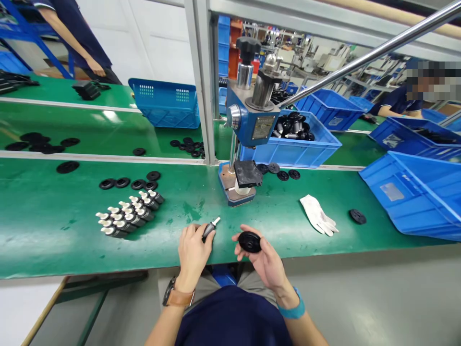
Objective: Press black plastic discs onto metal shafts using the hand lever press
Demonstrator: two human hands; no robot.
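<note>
My left hand (193, 250) is closed around a small black cylindrical part (209, 230) with a white tip, held low over the green bench near its front edge. In my right hand (268, 262) is a round black disc (249, 241) with a raised centre, gripped at its rim by thumb and fingers. The two parts are apart. A blue hand press (252, 115) with a long metal lever stands beyond my hands, a black block on its base. To the left, several similar white-tipped cylinders (129, 216) stand grouped in rows.
Black discs (122, 182) lie behind the cylinders, with more beside the press. A white glove (317, 215) and a single disc (357, 216) lie at right. Blue bins (291, 149) stand behind and right of the press. A co-worker's arm (77, 38) shows at upper left.
</note>
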